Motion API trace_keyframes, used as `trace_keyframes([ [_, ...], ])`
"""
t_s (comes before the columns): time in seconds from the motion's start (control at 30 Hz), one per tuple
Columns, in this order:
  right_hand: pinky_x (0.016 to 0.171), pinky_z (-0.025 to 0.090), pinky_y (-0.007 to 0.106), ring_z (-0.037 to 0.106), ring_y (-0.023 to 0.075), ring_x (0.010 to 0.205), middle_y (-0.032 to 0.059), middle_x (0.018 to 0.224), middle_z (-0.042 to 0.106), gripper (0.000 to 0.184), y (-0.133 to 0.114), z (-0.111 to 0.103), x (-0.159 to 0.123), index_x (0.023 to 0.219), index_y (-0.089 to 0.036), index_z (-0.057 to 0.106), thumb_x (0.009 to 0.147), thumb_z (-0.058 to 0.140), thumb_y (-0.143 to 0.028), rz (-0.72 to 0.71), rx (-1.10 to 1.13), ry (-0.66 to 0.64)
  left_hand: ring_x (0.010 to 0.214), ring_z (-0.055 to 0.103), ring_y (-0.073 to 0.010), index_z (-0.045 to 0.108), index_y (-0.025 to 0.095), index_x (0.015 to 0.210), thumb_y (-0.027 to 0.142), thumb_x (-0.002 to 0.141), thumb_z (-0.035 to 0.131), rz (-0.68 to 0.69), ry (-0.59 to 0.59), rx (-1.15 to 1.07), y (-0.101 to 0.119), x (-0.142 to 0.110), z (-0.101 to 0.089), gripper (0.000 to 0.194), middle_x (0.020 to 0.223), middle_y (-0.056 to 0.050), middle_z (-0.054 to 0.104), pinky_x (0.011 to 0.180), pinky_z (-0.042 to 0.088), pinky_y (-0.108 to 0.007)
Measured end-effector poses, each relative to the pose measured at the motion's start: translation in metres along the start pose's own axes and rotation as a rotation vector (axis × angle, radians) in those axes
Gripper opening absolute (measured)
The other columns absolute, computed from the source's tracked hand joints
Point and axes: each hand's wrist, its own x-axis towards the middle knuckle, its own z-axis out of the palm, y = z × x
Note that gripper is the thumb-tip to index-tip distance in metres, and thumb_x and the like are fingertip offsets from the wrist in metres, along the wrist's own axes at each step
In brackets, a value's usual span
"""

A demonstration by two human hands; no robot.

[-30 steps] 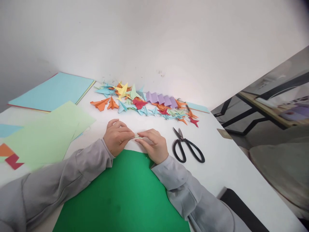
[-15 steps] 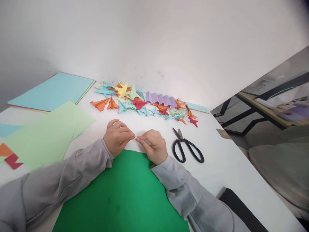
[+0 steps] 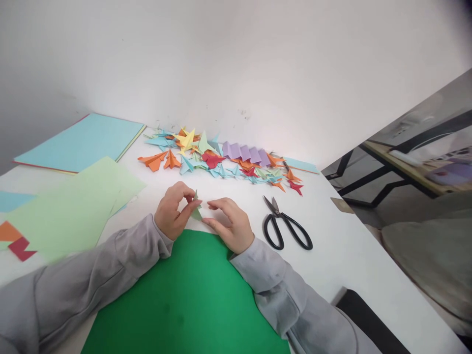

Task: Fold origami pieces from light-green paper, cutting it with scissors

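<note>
Between the fingers of my left hand [image 3: 174, 210] is a small folded piece of light green paper [image 3: 197, 213], pinched at its upper part. My right hand [image 3: 231, 224] is just to the right, thumb and forefinger apart, with the thumb tip close to the paper's lower corner; I cannot tell whether it touches. Below both hands lies a large green sheet [image 3: 184, 300]. A pair of black-handled scissors [image 3: 277, 214] rests to the right of my right hand, blades slightly apart.
Along the wall lies a row of folded paper shapes [image 3: 212, 160] in many colours, with a purple pleated strip [image 3: 246, 152]. Light green sheets [image 3: 73, 211], red and orange scraps [image 3: 21, 249] and a blue paper stack [image 3: 84, 142] are at left. A black object [image 3: 368, 319] lies near right.
My right thumb and forefinger have parted from the paper. My left hand has turned and shifted slightly left, so more of the folded green paper shows.
</note>
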Motion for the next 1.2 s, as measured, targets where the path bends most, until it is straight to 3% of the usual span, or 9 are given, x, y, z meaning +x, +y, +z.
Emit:
trace_keyframes([
  [0.2, 0.078, 0.046, 0.039, 0.054, 0.0220, 0.091, 0.0097, 0.096, 0.056, 0.039, -0.002, 0.000, 0.000, 0.108, -0.020, 0.050, 0.075, 0.060, -0.039, -0.012, -0.026, 0.024, 0.062, 0.051, -0.0098, 0.050, 0.017, 0.076, 0.020, 0.080, 0.052, -0.102, -0.082, -0.088, 0.001, 0.000, 0.002, 0.005, 0.068, 0.001, 0.053, 0.060, 0.044, -0.024],
  [0.37, 0.079, 0.043, 0.042, 0.050, 0.0245, 0.097, 0.0104, 0.102, 0.051, 0.035, 0.002, 0.001, -0.001, 0.105, -0.023, 0.056, 0.074, 0.061, -0.038, 0.036, -0.155, 0.137, 0.065, 0.056, -0.0112, 0.054, 0.017, 0.077, 0.021, 0.078, 0.053, -0.062, -0.168, -0.089, 0.000, -0.001, 0.002, 0.005, 0.069, -0.001, 0.059, 0.062, 0.047, -0.024],
  [0.57, 0.079, 0.038, 0.040, 0.054, 0.0213, 0.088, 0.0044, 0.087, 0.062, 0.012, 0.002, 0.001, -0.002, 0.088, -0.025, 0.062, 0.077, 0.060, -0.028, 0.001, -0.258, 0.125, 0.068, 0.061, -0.0136, 0.060, 0.016, 0.076, 0.023, 0.074, 0.059, -0.091, -0.203, -0.064, -0.003, -0.003, 0.003, 0.008, 0.071, -0.004, 0.066, 0.064, 0.049, -0.026],
  [0.87, 0.079, 0.036, 0.039, 0.054, 0.0197, 0.083, 0.0021, 0.081, 0.065, 0.003, 0.000, 0.000, -0.003, 0.077, -0.024, 0.064, 0.075, 0.062, -0.022, -0.038, -0.266, 0.192, 0.068, 0.063, -0.0157, 0.068, 0.016, 0.078, 0.021, 0.074, 0.060, -0.094, -0.237, -0.054, -0.006, -0.003, 0.004, 0.010, 0.072, -0.004, 0.070, 0.064, 0.051, -0.028],
  [1.03, 0.080, 0.035, 0.039, 0.054, 0.0195, 0.084, 0.0014, 0.079, 0.066, 0.003, -0.001, 0.000, -0.002, 0.077, -0.023, 0.064, 0.075, 0.063, -0.023, -0.081, -0.291, 0.180, 0.068, 0.063, -0.0155, 0.068, 0.015, 0.080, 0.022, 0.074, 0.060, -0.070, -0.239, -0.044, -0.008, -0.004, 0.006, 0.012, 0.074, -0.005, 0.070, 0.064, 0.050, -0.028],
  [1.2, 0.082, 0.032, 0.039, 0.055, 0.0189, 0.084, 0.0010, 0.078, 0.067, 0.005, -0.002, 0.000, -0.003, 0.079, -0.021, 0.062, 0.078, 0.058, -0.023, -0.103, -0.344, 0.094, 0.066, 0.061, -0.0139, 0.066, 0.015, 0.074, 0.020, 0.075, 0.058, -0.090, -0.315, -0.020, -0.009, -0.005, 0.006, 0.010, 0.070, -0.004, 0.069, 0.064, 0.048, -0.026],
])
